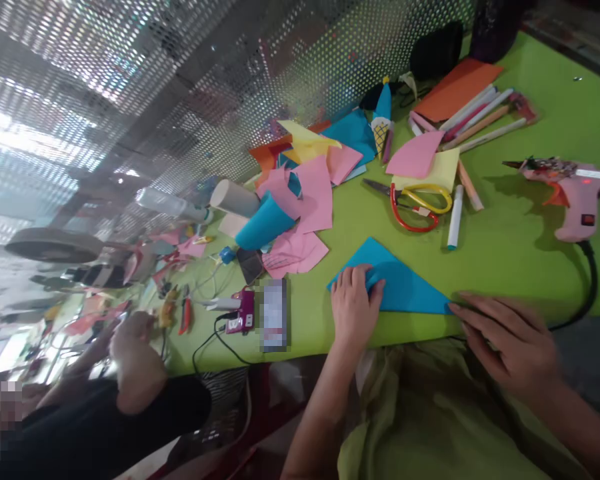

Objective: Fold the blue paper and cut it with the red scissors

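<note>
A blue paper sheet [397,277] folded into a triangle lies on the green table [505,247] near its front edge. My left hand [353,310] rests on the triangle's left corner, fingers curled and pressing down on the paper. My right hand [510,340] lies flat with fingers stretched out, fingertips touching the triangle's right tip at the table edge.
Scissors [415,203] with red and yellow handles and a marker [455,217] lie behind the paper. A pink glue gun [575,193] stands at right, its black cord running to the table edge. Pink, blue, yellow and orange papers, a blue cone [263,223] and pens lie farther back. Another person's arm [135,363] is at left.
</note>
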`<state>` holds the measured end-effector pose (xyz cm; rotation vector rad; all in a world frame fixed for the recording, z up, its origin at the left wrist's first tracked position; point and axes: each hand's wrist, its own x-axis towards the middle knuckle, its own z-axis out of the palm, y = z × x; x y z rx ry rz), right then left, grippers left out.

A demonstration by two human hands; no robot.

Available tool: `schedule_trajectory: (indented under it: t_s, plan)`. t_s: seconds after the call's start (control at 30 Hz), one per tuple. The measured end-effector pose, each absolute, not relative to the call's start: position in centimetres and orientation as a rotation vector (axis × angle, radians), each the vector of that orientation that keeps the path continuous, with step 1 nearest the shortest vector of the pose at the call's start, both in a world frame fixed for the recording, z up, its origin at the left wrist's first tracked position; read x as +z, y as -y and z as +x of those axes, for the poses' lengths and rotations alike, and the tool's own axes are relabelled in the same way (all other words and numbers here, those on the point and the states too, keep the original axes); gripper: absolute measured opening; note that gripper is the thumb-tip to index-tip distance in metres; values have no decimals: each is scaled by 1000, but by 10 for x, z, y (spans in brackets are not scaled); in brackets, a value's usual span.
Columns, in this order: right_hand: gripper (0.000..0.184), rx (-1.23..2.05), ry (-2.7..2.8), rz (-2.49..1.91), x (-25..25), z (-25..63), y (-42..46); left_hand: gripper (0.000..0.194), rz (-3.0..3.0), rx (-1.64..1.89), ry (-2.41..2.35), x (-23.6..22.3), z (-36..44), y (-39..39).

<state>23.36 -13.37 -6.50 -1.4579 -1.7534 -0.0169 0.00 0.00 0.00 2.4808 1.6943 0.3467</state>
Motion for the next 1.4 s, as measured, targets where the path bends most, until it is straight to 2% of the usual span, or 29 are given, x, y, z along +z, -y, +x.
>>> schedule_trajectory:
  t_s: [0.1,0.27,0.5,0.7,0.87,1.07,1.13,1.27,1.4]
  plan:
    - [54,-15,1757,-1457,-65,234,134,26,2579,436,-1728,0,0,2]
    - [54,-14,1748,-1458,-63,233,134,12,2737,442,-1486,-6,3,1]
    - [55,-52,1761,-1462,-65,233,134,30,2728,285,-1336,-6,-2,15]
    - [55,-99,1781,-1477,-62,232,133,72,2662,116,-1165,0,-17,46]
    - [50,-112,1793,-1485,-59,231,131,79,2671,158,-1089,-6,-19,48]
    - [37,-162,1794,-1654,-41,225,136,78,2714,215,-1095,-8,-17,48]
    - [43,-169,1795,-1711,-31,215,140,76,2726,223,-1089,-9,-16,49]
    - [71,45,1963,-1632,-16,180,140,74,2735,234,-1074,-11,-19,50]
    - [81,167,2136,-1567,-23,149,134,58,2763,202,-1033,-14,-23,50]
